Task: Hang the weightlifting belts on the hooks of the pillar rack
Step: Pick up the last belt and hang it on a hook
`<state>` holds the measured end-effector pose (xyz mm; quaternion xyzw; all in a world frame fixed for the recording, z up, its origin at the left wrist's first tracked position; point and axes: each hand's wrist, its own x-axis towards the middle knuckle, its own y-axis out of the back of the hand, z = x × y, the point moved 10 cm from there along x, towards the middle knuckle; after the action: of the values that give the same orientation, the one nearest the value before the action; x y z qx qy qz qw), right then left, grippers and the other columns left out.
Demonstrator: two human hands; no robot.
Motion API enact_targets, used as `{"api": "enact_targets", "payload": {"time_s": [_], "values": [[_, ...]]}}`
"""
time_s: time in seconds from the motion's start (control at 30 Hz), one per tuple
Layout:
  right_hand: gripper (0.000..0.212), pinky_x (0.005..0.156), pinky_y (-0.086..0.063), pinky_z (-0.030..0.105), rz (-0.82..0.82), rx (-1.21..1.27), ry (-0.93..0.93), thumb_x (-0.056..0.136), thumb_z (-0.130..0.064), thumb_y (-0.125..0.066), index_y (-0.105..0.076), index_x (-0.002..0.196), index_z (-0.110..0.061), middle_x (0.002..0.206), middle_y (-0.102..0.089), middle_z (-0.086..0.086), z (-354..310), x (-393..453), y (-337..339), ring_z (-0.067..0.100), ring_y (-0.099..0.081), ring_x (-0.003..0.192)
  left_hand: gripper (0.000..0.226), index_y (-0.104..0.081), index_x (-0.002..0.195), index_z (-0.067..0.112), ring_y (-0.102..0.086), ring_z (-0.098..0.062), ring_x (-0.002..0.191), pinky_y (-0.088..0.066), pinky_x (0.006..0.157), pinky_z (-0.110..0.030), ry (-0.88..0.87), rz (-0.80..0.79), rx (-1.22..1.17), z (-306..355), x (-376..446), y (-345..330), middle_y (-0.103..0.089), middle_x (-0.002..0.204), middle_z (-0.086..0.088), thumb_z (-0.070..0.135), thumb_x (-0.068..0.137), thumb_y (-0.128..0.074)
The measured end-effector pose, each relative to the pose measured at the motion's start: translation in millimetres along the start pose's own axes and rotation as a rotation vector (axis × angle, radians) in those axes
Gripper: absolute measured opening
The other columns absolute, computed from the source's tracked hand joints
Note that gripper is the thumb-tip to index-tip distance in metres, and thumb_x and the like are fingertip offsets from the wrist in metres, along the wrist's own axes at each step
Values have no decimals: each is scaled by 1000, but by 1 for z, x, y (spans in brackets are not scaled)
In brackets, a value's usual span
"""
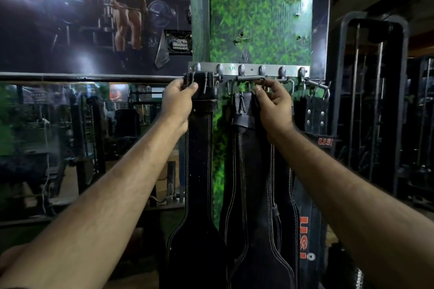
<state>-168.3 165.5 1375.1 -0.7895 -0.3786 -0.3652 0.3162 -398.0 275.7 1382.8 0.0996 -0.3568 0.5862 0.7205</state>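
Both hands work at the hook rail (249,70): left hand (178,98) grips the buckle end of a black leather belt (199,148), right hand (274,103) pinches the neighbouring belt (253,183)'s buckle. Thick, stiff, weighty leather; metal buckles give the surest hold.

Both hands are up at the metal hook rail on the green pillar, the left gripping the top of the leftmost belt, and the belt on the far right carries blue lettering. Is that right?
Not quite. The head view shows the lettering on the far-right belt is red, not blue. The rest holds: both hands are at the hook rail on the green pillar, and the left hand grips the top of the leftmost belt.
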Motion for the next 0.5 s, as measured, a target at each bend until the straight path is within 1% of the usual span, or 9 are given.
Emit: {"api": "enact_targets", "payload": {"time_s": [0.1, 0.17, 0.23, 0.3, 0.33, 0.4, 0.43, 0.47, 0.5], "values": [[9, 47, -39, 17, -10, 6, -3, 97, -14, -65, -65, 100, -22, 66, -59, -6, -3, 2, -4, 1, -47, 51, 13, -68, 100, 14, -72, -23, 85, -62, 70, -39, -31, -3, 43, 21, 7, -6, -73, 96, -9, 7, 99, -57], [9, 48, -41, 16, -3, 4, -2, 97, -14, -65, -65, 101, -23, 69, -61, -4, -5, 3, -1, 0, -49, 53, 11, -68, 100, 14, -72, -19, 82, -60, 65, -35, -16, -21, 73, 24, 10, -16, -73, 95, -7, 9, 98, -58], [11, 51, -43, 16, 3, 25, 1, 97, -14, -65, -65, 99, -24, 72, -63, -1, -5, 3, 5, 3, -52, 57, 10, -69, 100, 15, -74, -21, 85, -62, 70, -38, -6, -17, 116, 16, 11, -24, -75, 96, -6, 12, 97, -60], [11, 53, -41, 19, 11, 53, -4, 96, -13, -65, -66, 97, -24, 73, -62, 4, -3, 3, 11, 13, -50, 62, 9, -71, 98, 17, -74, -24, 93, -62, 83, -44, 8, -5, 146, 3, 10, -31, -77, 98, -6, 15, 94, -64], [11, 55, -39, 21, 20, 64, -7, 96, -13, -65, -66, 97, -24, 74, -60, 7, -2, 3, 15, 17, -48, 64, 8, -71, 95, 18, -73, -24, 95, -60, 88, -44, 15, 7, 156, -6, 10, -35, -76, 97, -4, 16, 93, -64], [10, 54, -38, 22, 43, 70, -15, 96, -12, -65, -66, 98, -21, 73, -60, 4, 0, 3, 24, 16, -46, 62, 14, -65, 83, 24, -70, -20, 94, -57, 91, -38, 41, 43, 191, -22, 6, -40, -71, 90, 3, 16, 94, -64], [9, 54, -40, 21, 55, 65, -18, 96, -10, -65, -66, 100, -18, 73, -60, 1, 1, 3, 28, 10, -47, 62, 15, -62, 82, 25, -67, -20, 94, -55, 90, -34, 47, 78, 218, -29, 3, -40, -66, 87, 8, 17, 95, -64], [9, 54, -41, 18, 62, 61, -20, 96, -10, -65, -66, 101, -17, 74, -60, -1, 2, 3, 32, 7, -48, 62, 8, -64, 89, 24, -64, -20, 96, -51, 89, -31, 47, 116, 253, -38, 2, -39, -62, 87, 11, 19, 96, -64], [9, 54, -42, 17, 62, 61, -22, 96, -10, -65, -66, 100, -17, 74, -61, -1, 3, 3, 35, 6, -49, 62, 10, -66, 105, 21, -60, -19, 100, -47, 90, -31, 54, 150, 286, -44, -1, -36, -60, 92, 14, 23, 96, -64]]}}
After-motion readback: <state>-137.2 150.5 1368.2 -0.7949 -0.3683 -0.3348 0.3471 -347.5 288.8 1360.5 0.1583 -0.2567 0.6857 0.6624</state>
